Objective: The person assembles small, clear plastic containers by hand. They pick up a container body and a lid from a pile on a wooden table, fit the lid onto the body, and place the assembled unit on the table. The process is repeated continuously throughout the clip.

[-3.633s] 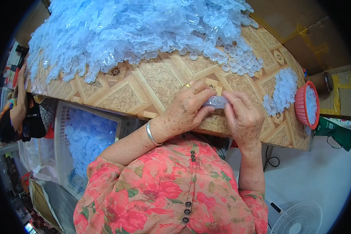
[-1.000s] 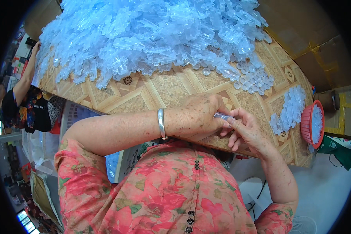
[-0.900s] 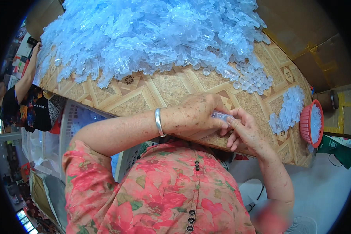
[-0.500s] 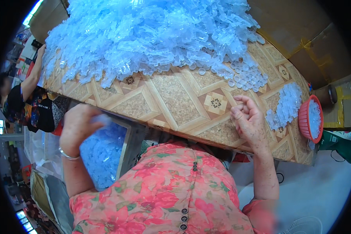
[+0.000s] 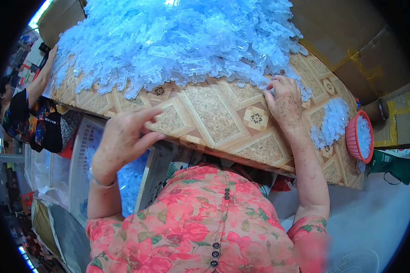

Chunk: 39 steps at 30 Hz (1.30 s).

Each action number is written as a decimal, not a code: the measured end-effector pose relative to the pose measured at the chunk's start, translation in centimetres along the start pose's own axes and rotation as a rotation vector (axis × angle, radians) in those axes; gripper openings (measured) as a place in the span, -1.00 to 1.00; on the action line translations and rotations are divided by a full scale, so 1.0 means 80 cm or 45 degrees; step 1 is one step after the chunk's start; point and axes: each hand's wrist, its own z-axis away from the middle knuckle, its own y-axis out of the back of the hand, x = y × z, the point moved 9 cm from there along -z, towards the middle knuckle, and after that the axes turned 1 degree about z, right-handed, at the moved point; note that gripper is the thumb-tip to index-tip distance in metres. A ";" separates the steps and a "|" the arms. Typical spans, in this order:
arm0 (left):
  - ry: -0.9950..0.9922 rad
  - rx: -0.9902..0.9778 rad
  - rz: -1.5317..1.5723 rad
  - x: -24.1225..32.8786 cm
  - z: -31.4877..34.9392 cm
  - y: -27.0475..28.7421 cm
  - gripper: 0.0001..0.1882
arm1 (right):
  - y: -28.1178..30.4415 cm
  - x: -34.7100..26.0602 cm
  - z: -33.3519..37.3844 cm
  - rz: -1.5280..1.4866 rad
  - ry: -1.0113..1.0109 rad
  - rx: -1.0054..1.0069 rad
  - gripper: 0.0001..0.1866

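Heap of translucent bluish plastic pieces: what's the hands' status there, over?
Left bare hand open, apparently empty, near pale plastic crate. Right bare hand at near edge of heap, grip unclear. No obstruction seen.

Patterned table (image 5: 209,118): 1 large heap of clear plastic pieces (image 5: 177,45), far side; 1 smaller pile (image 5: 332,117) at right, near 1 red basket (image 5: 352,137).

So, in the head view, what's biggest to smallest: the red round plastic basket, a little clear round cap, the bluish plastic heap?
1. Bluish plastic heap
2. Red round plastic basket
3. Little clear round cap
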 end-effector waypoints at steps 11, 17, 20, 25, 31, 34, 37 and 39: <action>-0.631 -0.081 0.251 0.133 -0.098 -0.144 -0.38 | 0.063 -0.059 0.099 -0.243 -0.352 -0.172 -0.80; -0.744 -0.031 0.363 0.152 -0.112 -0.182 -0.28 | 0.067 -0.034 0.139 -0.476 -0.573 -0.067 -0.74; -0.743 -0.044 0.392 0.153 -0.118 -0.199 -0.20 | 0.066 -0.025 0.138 -0.441 -0.564 -0.074 -0.68; -0.687 -0.007 0.443 0.146 -0.120 -0.206 -0.08 | 0.060 -0.016 0.134 -0.459 -0.583 -0.061 -0.67; -0.535 0.126 0.306 0.138 -0.117 -0.197 -0.21 | 0.066 -0.002 0.119 -0.381 -0.475 0.004 -0.75; -0.551 0.113 0.254 0.138 -0.115 -0.204 -0.27 | 0.058 0.003 0.113 -0.248 -0.421 -0.141 -0.70; -0.540 0.126 0.271 0.138 -0.115 -0.203 -0.32 | 0.052 0.004 0.106 -0.177 -0.499 -0.205 -0.65; -0.523 0.145 0.294 0.138 -0.115 -0.202 -0.34 | 0.052 0.005 0.106 -0.156 -0.482 -0.175 -0.63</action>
